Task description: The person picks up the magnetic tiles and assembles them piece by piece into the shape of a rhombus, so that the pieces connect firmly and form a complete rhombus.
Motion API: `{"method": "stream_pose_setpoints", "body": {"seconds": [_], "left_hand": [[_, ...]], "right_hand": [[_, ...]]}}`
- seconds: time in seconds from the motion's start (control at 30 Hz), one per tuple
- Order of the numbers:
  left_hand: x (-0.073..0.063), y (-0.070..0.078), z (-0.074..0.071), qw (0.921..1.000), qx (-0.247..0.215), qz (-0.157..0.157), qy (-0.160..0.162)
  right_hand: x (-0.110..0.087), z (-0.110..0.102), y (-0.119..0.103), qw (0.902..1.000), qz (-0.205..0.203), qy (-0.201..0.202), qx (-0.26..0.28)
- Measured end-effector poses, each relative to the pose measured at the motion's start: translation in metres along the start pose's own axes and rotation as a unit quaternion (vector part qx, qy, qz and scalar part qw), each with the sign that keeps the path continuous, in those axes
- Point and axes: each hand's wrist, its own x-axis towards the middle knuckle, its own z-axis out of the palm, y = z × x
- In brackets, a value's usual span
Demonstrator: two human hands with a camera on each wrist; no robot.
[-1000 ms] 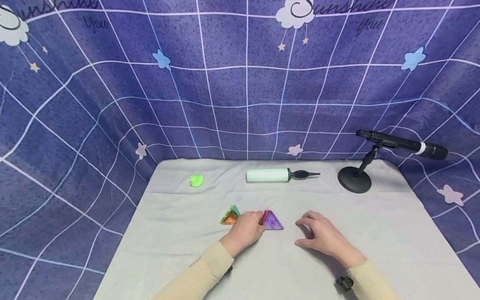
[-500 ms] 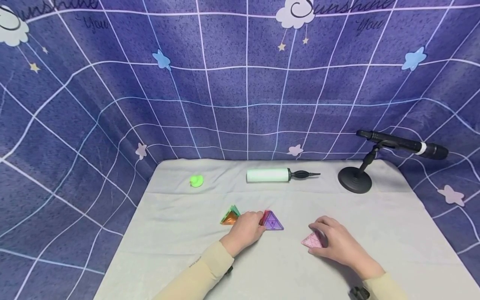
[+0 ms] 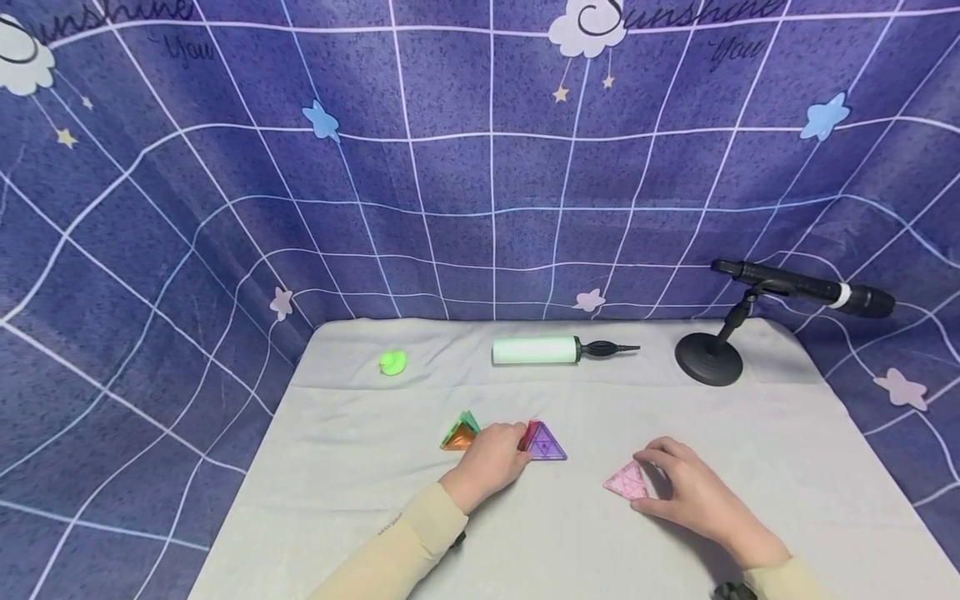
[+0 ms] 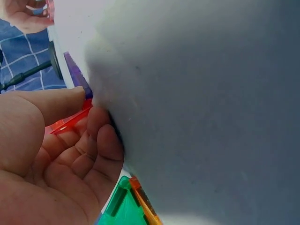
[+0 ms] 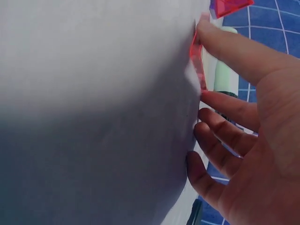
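My left hand (image 3: 489, 462) lies at the middle of the table, pinching a red triangular magnetic tile (image 4: 70, 121) between thumb and fingers. Right against it lies a flat purple triangular tile (image 3: 545, 443). On the other side of this hand, an orange tile (image 3: 460, 437) and a green tile (image 4: 123, 208) lean together. Farther right, my right hand (image 3: 693, 492) grips a pink triangular tile (image 3: 626, 482) by its edges, thumb at one corner and index finger at another. The tile is low over the white cloth, and the remaining fingers are loosely bent.
A green rubber duck (image 3: 393, 362) sits at the back left. Behind the tiles lies a pale green hand pump (image 3: 537, 350) with a black nozzle. A black microphone stand (image 3: 709, 359) occupies the back right corner. Blue patterned curtain (image 3: 450, 167) surrounds the table's back and sides.
My right hand has moved right and nearer to me. The pink tile, out of sight a second ago, now shows between its thumb and index finger. The left hand has stayed in place.
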Motion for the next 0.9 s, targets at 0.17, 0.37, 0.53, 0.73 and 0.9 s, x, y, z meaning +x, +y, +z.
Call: {"method": "stream_pose_setpoints", "body": {"seconds": [0.17,0.37,0.53,0.73,0.9], "left_hand": [[0.000,0.000,0.000,1.0000,0.002,-0.003,-0.002],[0.000,0.000,-0.001,1.0000,-0.003,-0.003,-0.006],[0.000,0.000,-0.003,0.9999,-0.007,-0.006,-0.007],[0.000,0.001,-0.003,1.0000,-0.001,-0.004,-0.007],[-0.001,0.001,-0.003,0.9999,-0.002,-0.004,-0.011]], "right_hand": [[0.001,0.001,-0.002,0.9999,0.010,-0.003,-0.001],[0.004,0.002,-0.007,0.9980,0.050,-0.016,0.035],[0.007,0.002,-0.011,0.9938,0.070,-0.027,0.081],[0.010,0.003,-0.014,0.9927,0.067,-0.026,0.097],[0.011,0.006,-0.015,0.9937,0.053,-0.011,0.098]]}}
